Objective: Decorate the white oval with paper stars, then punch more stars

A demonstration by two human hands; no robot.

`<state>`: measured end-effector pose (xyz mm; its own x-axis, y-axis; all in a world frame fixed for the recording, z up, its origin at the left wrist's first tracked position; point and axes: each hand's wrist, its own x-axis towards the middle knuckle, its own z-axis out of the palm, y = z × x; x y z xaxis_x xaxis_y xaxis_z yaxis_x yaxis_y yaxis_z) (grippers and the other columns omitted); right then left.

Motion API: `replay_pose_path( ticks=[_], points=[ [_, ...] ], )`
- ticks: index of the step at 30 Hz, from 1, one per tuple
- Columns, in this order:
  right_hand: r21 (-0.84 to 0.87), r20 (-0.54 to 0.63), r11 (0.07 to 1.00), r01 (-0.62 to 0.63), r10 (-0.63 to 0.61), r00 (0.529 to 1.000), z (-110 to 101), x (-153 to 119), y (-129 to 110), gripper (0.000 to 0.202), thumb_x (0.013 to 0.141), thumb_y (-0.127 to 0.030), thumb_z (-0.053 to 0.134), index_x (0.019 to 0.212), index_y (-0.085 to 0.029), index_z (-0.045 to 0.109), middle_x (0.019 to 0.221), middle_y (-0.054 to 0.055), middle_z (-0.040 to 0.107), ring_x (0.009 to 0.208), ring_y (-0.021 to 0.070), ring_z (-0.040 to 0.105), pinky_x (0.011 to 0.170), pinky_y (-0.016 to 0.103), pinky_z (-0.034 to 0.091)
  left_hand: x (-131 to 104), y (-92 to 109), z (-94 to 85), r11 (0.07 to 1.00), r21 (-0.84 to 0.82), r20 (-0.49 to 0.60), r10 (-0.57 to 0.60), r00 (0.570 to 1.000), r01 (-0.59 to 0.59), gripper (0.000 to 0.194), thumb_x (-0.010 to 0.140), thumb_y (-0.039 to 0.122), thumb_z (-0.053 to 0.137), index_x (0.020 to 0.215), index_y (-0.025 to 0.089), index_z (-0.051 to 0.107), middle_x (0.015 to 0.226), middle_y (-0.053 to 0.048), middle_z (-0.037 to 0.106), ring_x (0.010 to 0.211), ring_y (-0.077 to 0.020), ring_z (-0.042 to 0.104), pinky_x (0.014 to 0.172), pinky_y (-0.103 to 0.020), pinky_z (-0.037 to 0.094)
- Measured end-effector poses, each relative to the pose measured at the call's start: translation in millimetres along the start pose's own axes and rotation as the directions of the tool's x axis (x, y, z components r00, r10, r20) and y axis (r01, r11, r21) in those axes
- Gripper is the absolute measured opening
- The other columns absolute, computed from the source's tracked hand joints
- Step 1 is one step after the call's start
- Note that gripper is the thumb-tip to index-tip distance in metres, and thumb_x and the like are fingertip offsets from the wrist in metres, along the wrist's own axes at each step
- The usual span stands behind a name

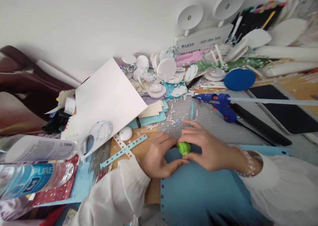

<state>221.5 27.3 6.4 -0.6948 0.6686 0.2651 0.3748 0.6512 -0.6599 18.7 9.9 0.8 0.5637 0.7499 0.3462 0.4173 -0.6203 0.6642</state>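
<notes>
A small green craft punch sits at the upper edge of a blue sheet of paper. My right hand is closed on the punch, thumb below and fingers above it. My left hand is closed at the sheet's upper left, its thumb lying on the paper and its curled fingertips close to the punch; what lies under those fingers is hidden. Small cut-out holes run down the sheet's left edge. Beside my left hand, a light blue strip with punched shapes crosses a white strip.
A blue glue gun lies beyond my right hand, with a tablet to its right. White foam discs pile up along the wall. A white board and plastic bottles are on the left. Paper scraps litter the grey mat.
</notes>
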Motion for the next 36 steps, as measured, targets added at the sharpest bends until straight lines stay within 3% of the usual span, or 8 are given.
replay_pose_path(
  ticks=[10, 17, 23, 30, 36],
  points=[
    [0.054, 0.04, 0.998, -0.034, 0.032, 0.999, -3, 4, 1, 0.016, 0.072, -0.01, 0.061, 0.08, -0.021, 0.054, 0.074, -0.004, 0.055, 0.076, 0.0153, 0.057, 0.113, 0.055, 0.021, 1, 0, 0.0, 0.999, -0.017, -0.005, -0.031, 1.0, 0.03, 0.043, 0.084, 0.056, 0.062, 0.089, 0.014, 0.064, 0.074, -0.007, 0.064, 0.07, -0.0207, 0.056, 0.064, -0.032, 0.042],
    [0.159, 0.053, 0.987, -0.025, 0.017, 0.998, -9, 6, 1, 0.009, 0.082, -0.019, 0.063, 0.084, -0.02, 0.054, 0.078, -0.001, 0.055, 0.08, 0.017, 0.052, 0.098, 0.044, 0.035, 3, 1, -9.4, 0.99, -0.112, 0.003, -0.085, 0.996, 0.085, 0.043, 0.083, 0.056, 0.063, 0.093, 0.015, 0.065, 0.082, -0.007, 0.068, 0.076, -0.0204, 0.062, 0.069, -0.032, 0.047],
    [0.161, 0.038, 0.986, -0.036, 0.03, 0.999, -11, 5, -1, 0.017, 0.083, -0.031, 0.067, 0.089, -0.019, 0.058, 0.079, 0.0, 0.054, 0.08, 0.0171, 0.051, 0.091, 0.038, 0.036, 1, 0, -13.0, 0.992, -0.086, 0.029, -0.094, 0.995, 0.096, 0.028, 0.097, 0.033, 0.045, 0.089, 0.015, 0.064, 0.076, -0.007, 0.065, 0.074, -0.0189, 0.058, 0.069, -0.033, 0.044],
    [0.146, -0.038, 0.987, -0.069, 0.075, 0.996, -10, 4, 0, 0.021, 0.083, -0.038, 0.067, 0.086, -0.019, 0.06, 0.08, 0.002, 0.06, 0.083, 0.0186, 0.054, 0.083, 0.034, 0.04, -1, -3, -9.1, 0.999, -0.018, -0.004, -0.032, 0.999, 0.032, 0.033, 0.097, 0.026, 0.044, 0.066, 0.017, 0.05, 0.061, -0.001, 0.05, 0.061, -0.0146, 0.045, 0.063, -0.031, 0.036],
    [0.16, -0.034, 0.973, -0.166, 0.174, 0.984, -9, 3, 0, 0.024, 0.083, -0.042, 0.066, 0.09, -0.019, 0.065, 0.084, 0.005, 0.068, 0.084, 0.0204, 0.059, 0.08, 0.034, 0.045, 0, -2, -11.0, 1.0, -0.024, 0.017, 0.014, 1.0, -0.013, 0.033, 0.097, 0.025, 0.042, 0.065, 0.018, 0.047, 0.06, 0.0, 0.049, 0.06, -0.0148, 0.045, 0.063, -0.032, 0.035]
  ],
)
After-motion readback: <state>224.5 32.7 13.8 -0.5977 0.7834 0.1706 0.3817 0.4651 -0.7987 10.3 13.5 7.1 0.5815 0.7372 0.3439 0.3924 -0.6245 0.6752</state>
